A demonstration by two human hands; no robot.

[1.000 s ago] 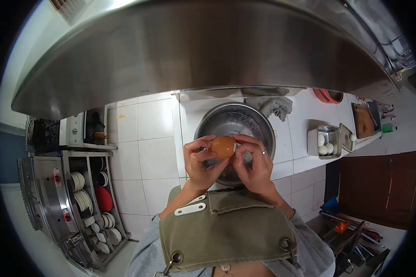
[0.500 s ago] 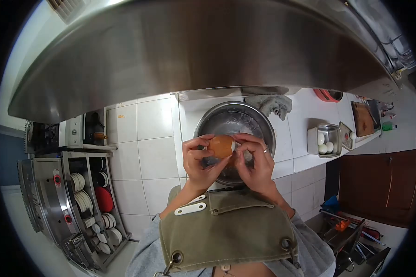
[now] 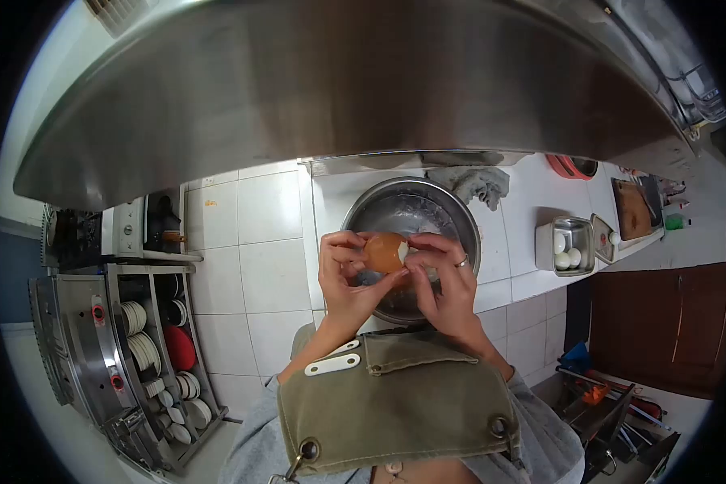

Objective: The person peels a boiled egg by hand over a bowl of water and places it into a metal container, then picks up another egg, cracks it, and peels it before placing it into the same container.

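A brown egg (image 3: 384, 253) with part of its shell off at the right end, where white shows, is held over a large metal bowl (image 3: 469, 234). My left hand (image 3: 348, 278) is closed round the egg's left side, thumb beneath and fingers on top. At the peeled end, the fingertips of my right hand (image 3: 444, 282), which wears a ring, pinch the edge of the shell. Bits of shell appear to lie in the bowl, partly hidden behind my hands.
A grey cloth (image 3: 480, 184) lies behind the bowl on the white counter (image 3: 496, 294). To the right stands a metal container (image 3: 586, 266) holding peeled eggs. A cutting board (image 3: 631, 208) is farther right. A steel hood (image 3: 339, 89) spans overhead; plates (image 3: 143, 352) fill a rack at left.
The egg has tilted slightly in my left hand, and a little more white shows at its right end. My right fingers have shifted slightly along the shell edge.
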